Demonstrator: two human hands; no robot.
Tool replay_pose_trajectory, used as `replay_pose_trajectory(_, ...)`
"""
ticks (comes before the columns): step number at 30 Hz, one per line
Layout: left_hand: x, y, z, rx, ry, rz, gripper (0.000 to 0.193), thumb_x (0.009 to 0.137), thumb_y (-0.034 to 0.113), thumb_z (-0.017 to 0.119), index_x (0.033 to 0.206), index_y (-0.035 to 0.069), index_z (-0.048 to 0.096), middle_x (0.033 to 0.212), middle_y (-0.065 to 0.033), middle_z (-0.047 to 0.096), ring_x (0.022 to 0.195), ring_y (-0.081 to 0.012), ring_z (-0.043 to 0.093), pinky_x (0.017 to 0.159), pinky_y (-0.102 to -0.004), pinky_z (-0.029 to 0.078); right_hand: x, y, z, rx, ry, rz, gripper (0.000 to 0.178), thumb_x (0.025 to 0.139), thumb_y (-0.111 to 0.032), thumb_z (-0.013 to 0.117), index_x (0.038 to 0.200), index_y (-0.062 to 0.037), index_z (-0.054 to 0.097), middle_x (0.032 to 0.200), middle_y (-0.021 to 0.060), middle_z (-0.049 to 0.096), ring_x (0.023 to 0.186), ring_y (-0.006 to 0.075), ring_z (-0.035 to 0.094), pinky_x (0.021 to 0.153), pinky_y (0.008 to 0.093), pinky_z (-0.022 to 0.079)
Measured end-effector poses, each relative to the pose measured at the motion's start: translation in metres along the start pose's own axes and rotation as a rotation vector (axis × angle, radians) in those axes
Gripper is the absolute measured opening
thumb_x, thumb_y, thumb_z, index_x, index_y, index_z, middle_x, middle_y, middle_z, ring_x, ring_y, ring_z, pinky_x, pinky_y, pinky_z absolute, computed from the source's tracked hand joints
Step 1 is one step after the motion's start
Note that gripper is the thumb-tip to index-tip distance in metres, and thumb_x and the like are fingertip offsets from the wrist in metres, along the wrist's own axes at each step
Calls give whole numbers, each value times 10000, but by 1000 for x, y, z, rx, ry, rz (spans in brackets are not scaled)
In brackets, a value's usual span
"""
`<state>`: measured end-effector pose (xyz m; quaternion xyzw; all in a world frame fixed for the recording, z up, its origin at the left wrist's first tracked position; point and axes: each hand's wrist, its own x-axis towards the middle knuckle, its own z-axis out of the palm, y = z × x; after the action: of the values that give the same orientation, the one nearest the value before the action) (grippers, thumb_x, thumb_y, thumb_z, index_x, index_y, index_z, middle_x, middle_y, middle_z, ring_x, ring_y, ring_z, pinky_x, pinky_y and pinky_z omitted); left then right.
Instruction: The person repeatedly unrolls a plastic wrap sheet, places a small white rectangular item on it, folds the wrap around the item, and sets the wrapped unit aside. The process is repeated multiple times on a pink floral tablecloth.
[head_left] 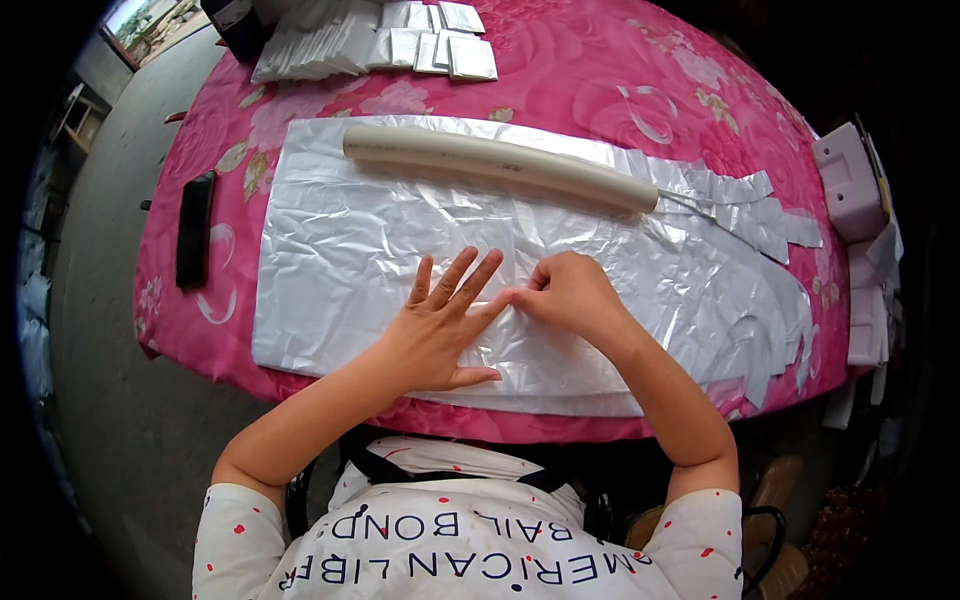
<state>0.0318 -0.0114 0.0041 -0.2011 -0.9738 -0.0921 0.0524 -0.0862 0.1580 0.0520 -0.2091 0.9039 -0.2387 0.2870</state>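
Note:
A stack of thin white plastic bags [340, 240] lies flat on the table, with cut handle ends toward the right. My left hand [440, 325] rests spread on the bags, fingers apart and pointing away from me. Beside it my right hand [568, 293] is closed in a pinch at the bag surface, close to the left index fingertip. Whatever film lies between the right fingers is too small to make out. Across the far part of the stack lies a long cream plastic pipe [500, 165]. From its right end a thin rod [720, 225] reaches over the bag handles.
A pink floral cloth [560, 70] covers the table. Folded white packets [330, 40] sit in piles at the far left. A black phone-like object [195, 230] lies at the left. Pale pink plastic containers [850, 185] stand off the right edge.

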Motion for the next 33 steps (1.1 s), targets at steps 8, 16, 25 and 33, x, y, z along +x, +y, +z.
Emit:
replay_pose_trajectory(8, -35, -26, -19, 15, 24, -24, 694, 729, 651, 528, 1241, 184, 520, 1515, -135, 70, 1394, -328, -91, 1064, -538, -142, 0, 2, 3, 26, 4, 18, 298, 690, -309, 696, 637, -23, 634, 603, 130, 615, 577, 252, 607, 571, 352, 473)
replay_pose_trajectory(16, -66, -27, -40, -254, 75, -116, 424, 774, 409, 617, 1079, 115, 621, 1464, -226, 201, 1378, -360, 133, 1081, -510, -26, 1, -15, -15, 68, -71, -241, 194, 747, -186, 684, 781, -2, 634, 732, 106, 648, 646, 195, 609, 610, 300, 476)
replay_pose_trajectory(25, -144, 19, -52, -1492, -75, -860, 171, 881, 58, 547, 973, 9, 683, 892, -60, 682, 803, -101, 610, 769, -242, 481, 37, -40, 80, -148, 332, -668, 672, 844, -308, 573, 1363, 20, 300, 1410, 227, 294, 1325, 344, 248, 1086, 442, 174)
replay_pose_trajectory(33, -165, 41, -22, -1855, 214, -1493, 268, 866, 140, 566, 1073, -31, 575, 1003, -119, 627, 981, -210, 595, 828, -313, 479, -44, -103, 165, 110, -295, -903, 556, 890, -262, 499, 1378, -59, 324, 1460, 191, 221, 1376, 353, 135, 1095, 493, 97)
